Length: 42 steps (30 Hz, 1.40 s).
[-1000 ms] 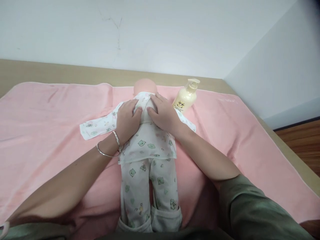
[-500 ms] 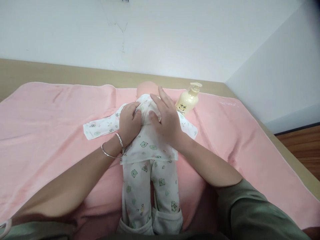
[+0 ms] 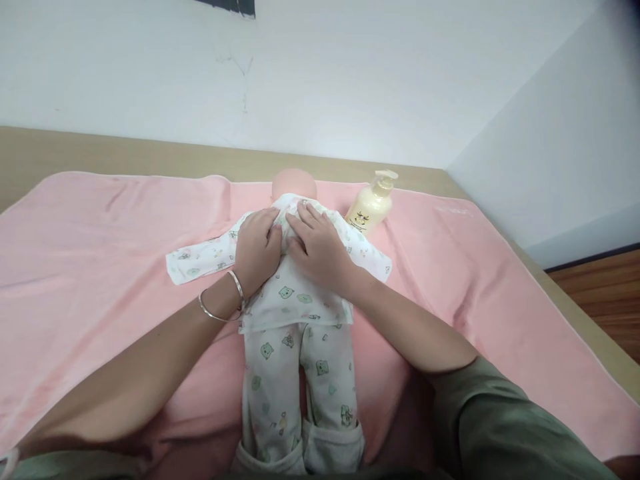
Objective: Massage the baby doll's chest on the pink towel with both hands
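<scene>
A baby doll (image 3: 294, 183) lies stretched out in front of me, its smooth pink head away from me; which side faces up I cannot tell. It wears a white printed top (image 3: 295, 300) with both sleeves spread sideways, and matching trousers (image 3: 276, 380). On the left of the upper top rests my left hand (image 3: 259, 247), fingers extended and laid over the cloth. My right hand (image 3: 320, 243) lies flat beside it, its fingers slightly spread and pointing toward the doll's head. Neither hand grasps anything visible.
A pale yellow pump bottle (image 3: 370, 208) leans at the doll's upper right, close to the sleeve. Beneath everything spreads a pink blanket (image 3: 115, 267) with soft folds, on a wooden surface (image 3: 150, 148). A white wall (image 3: 350, 80) rises behind.
My right hand, earlier lifted with its fingers raised, has come down flat on the doll's top. More of the right shoulder and sleeve shows. My left hand stays in place.
</scene>
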### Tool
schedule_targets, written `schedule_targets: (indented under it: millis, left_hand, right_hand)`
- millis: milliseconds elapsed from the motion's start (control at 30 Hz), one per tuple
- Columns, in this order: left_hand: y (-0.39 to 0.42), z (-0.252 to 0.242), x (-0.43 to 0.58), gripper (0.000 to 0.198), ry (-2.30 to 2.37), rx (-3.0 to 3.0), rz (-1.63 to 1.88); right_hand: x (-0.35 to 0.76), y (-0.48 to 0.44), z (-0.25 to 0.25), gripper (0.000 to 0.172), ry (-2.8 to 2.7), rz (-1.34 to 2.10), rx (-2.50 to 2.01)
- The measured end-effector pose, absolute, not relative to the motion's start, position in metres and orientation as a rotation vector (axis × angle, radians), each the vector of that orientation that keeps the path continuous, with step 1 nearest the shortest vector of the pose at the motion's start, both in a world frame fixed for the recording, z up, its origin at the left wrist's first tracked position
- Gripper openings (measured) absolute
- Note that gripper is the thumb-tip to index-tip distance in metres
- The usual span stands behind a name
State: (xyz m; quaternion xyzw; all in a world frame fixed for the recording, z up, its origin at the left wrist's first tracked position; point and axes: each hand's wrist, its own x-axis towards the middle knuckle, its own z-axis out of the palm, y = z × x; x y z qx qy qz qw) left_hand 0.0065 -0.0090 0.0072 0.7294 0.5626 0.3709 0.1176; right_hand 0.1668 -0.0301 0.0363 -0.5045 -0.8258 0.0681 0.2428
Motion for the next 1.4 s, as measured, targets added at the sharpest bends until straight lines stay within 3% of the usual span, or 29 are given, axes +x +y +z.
schedule_targets:
  millis: [233,367,467,567,733,933,1400]
  left_hand:
    - [0.013,0.020,-0.022,0.047,1.507,2.396,0.821]
    - [0.016,0.037,-0.023,0.048,1.707,2.114,0.965]
    - [0.013,0.059,-0.002,0.039,1.591,1.789,1.179]
    - [0.015,0.078,0.032,0.037,1.191,1.370,1.286]
    - [0.025,0.101,0.085,0.059,0.716,0.777,1.079]
    - [0.023,0.124,0.119,0.066,0.385,0.444,0.922]
    - [-0.009,0.121,0.075,0.070,0.550,0.499,0.928]
  right_hand:
    - [0.165,-0.035,0.044,0.056,-2.336,0.168,-1.381]
    - [0.173,-0.045,0.058,0.057,-2.648,0.219,-1.318]
    - [0.193,-0.047,0.083,0.057,-2.768,0.276,-1.148]
    - [0.221,-0.038,0.107,0.063,-2.539,0.209,-1.065]
    - [0.261,0.004,0.108,0.063,-1.986,-0.117,-1.343]
    - [0.261,0.029,0.085,0.061,-2.023,-0.003,-1.499]
    - [0.231,0.034,0.097,0.062,-1.844,-0.126,-1.736]
